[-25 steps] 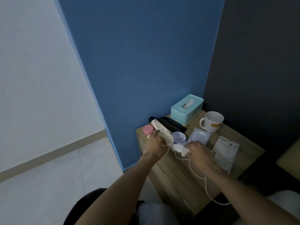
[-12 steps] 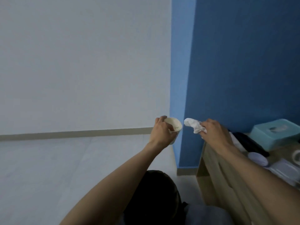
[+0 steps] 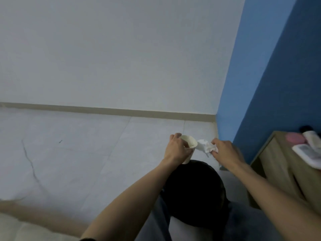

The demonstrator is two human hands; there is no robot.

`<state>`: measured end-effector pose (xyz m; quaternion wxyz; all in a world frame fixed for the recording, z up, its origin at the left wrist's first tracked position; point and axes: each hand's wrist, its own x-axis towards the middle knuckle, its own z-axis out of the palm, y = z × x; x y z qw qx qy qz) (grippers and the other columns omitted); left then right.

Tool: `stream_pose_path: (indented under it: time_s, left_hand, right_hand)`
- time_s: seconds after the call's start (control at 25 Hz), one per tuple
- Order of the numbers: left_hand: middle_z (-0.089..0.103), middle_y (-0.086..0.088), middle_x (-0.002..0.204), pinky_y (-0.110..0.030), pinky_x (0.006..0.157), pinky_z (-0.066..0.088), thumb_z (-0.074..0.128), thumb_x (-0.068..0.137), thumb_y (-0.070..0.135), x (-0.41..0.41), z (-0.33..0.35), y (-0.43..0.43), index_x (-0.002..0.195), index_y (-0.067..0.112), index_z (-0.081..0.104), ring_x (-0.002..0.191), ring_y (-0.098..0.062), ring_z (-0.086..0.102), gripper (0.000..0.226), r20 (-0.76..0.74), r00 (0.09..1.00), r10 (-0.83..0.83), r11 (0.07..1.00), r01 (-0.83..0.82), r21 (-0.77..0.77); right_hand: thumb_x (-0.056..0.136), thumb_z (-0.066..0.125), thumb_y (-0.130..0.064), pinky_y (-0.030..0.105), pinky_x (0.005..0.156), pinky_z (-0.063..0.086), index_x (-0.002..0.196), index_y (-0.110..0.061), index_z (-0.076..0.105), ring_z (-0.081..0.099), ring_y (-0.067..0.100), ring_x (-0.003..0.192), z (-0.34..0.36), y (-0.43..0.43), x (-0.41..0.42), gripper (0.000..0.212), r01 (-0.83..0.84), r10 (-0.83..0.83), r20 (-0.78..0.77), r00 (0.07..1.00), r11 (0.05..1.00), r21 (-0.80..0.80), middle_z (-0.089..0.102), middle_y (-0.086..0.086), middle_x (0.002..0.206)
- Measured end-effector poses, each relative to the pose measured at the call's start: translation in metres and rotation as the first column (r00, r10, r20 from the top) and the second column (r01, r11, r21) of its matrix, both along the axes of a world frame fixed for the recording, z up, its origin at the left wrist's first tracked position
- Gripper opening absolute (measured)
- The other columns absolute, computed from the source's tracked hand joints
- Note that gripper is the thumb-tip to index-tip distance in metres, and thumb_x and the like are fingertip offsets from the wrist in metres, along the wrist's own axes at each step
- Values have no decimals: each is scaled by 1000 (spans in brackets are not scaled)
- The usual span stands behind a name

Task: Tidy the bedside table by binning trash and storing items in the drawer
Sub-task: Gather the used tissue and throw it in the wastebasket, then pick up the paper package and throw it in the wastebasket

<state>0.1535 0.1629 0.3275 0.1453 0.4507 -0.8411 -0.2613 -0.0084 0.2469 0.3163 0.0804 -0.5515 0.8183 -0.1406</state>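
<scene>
The left hand (image 3: pixel 177 148) grips a paper cup (image 3: pixel 188 146) and the right hand (image 3: pixel 225 150) pinches a crumpled tissue (image 3: pixel 205 146), both held above the black bin (image 3: pixel 196 193) beside the bedside table (image 3: pixel 281 164). This looks like the binning step; next, both should be released over the bin's opening.

Pale tiled floor (image 3: pixel 78 153) to the left and far side lies open up to the white wall. The round black bin (image 3: pixel 196 193) occupies the near centre, its opening unobstructed. The wooden bedside table (image 3: pixel 276 162) and blue wall (image 3: pixel 278 84) close off the right.
</scene>
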Motion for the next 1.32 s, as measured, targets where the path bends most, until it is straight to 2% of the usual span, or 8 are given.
stream_pose_path:
  time_s: [0.24,0.56,0.68,0.76,0.84,1.0,1.16,1.32]
  left_hand:
    - [43,-12,139,-27,103,34,63,82,24,-19,-90,-1,102,6,73,128,-25,34,28,134,990,-38,986,15,168]
    - [44,-10,136,-38,102,38,59,86,40,-28,-176,-3,105,6,70,127,-26,34,41,318,944,-90,962,-1,274]
    - [29,-12,151,-44,109,29,63,82,40,-24,-190,-6,121,12,60,140,-28,21,48,396,909,-127,946,-9,325]
    - [15,-11,157,-48,112,22,65,81,33,-20,-192,-9,133,20,49,145,-28,9,56,458,868,-191,932,15,361]
    - [12,-12,158,-48,113,20,62,82,29,-21,-185,-11,139,24,44,146,-29,6,59,468,857,-216,922,21,387]
    - [22,-13,156,-46,114,24,60,83,24,-37,-159,-9,138,23,43,145,-27,12,58,418,884,-211,931,51,362]
    - [40,-10,144,-40,110,31,57,83,20,-80,-123,-1,135,19,47,138,-25,27,52,266,940,-216,953,144,266]
    - [45,-8,142,-38,109,34,58,86,23,-157,-80,34,132,16,50,134,-24,36,48,90,950,-298,930,268,252]
  right_hand:
    - [84,58,-26,34,71,47,111,-15,57,62,33,94,-91,-2,-9,29,34,-56,75,996,965,258,65,15,103]
    - [78,59,-23,30,64,41,95,-15,59,63,32,91,-186,-15,-14,20,-19,-69,200,977,913,409,67,13,97]
    - [80,61,-22,35,80,50,122,-19,54,60,30,105,-204,-19,-10,43,-52,-82,261,962,882,468,63,11,117]
    - [84,58,-18,38,93,47,139,-20,37,53,30,118,-205,-19,-10,59,-82,-68,264,962,851,519,54,12,133]
    - [85,54,-13,39,100,42,144,-20,28,46,29,127,-197,-17,-12,65,-97,-47,248,968,838,538,45,10,142]
    - [84,46,-6,35,101,41,140,-18,34,47,27,125,-166,-9,-27,59,-29,-81,232,969,899,436,46,8,142]
    - [84,46,-6,34,98,41,131,-14,47,50,28,120,-112,10,-68,47,107,-153,198,968,968,225,52,9,132]
    - [80,50,-3,38,93,44,117,-8,57,53,32,112,-54,57,-134,38,298,-294,111,949,954,-24,58,13,120]
